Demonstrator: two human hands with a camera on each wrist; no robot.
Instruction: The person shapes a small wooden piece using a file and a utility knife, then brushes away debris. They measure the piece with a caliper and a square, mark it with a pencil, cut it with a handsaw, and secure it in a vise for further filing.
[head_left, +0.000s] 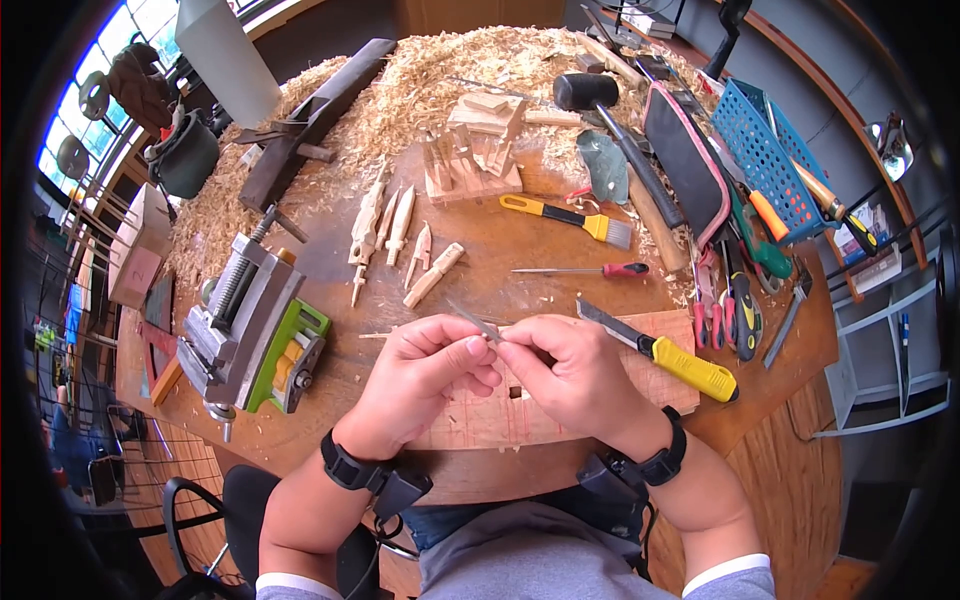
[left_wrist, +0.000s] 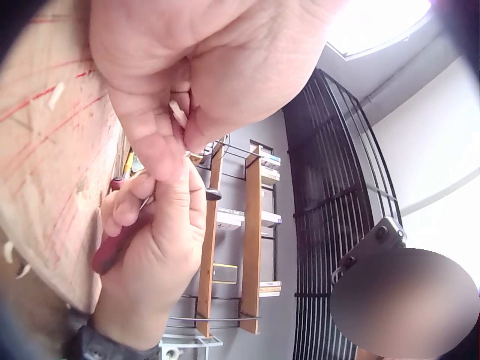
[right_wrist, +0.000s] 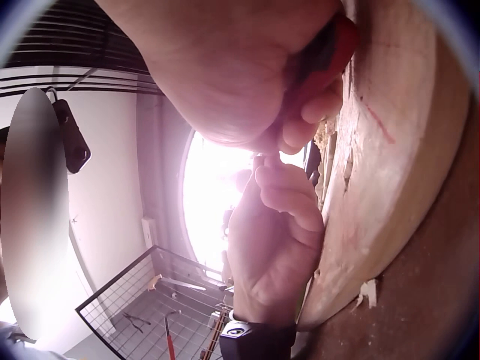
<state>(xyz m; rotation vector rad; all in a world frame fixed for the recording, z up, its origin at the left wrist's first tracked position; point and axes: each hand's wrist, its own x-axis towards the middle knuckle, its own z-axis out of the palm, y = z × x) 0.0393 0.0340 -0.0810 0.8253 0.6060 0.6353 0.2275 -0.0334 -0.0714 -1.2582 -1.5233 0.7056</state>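
Observation:
Above the marked board, my left hand (head_left: 425, 375) and right hand (head_left: 575, 370) meet at their fingertips. The left thumb and fingers pinch a small pale wood piece (left_wrist: 178, 112), mostly hidden by them. Curled inside the right hand is a tool with a red-and-black handle (right_wrist: 330, 64); its exact kind is hidden. A thin grey blade-like strip (head_left: 470, 319) slants out between the fingertips, up and to the left. Beneath the hands lies a flat wooden board (head_left: 460, 428) with red pencil lines and a small square hole.
A yellow utility knife (head_left: 690, 367) lies across the board's right end. Beyond are carved wood pieces (head_left: 400, 222), a screwdriver (head_left: 625, 270), a yellow-handled brush (head_left: 565, 217) and a mallet (head_left: 587, 92). A vise (head_left: 235, 320) stands left; shavings (head_left: 440, 75) cover the far side.

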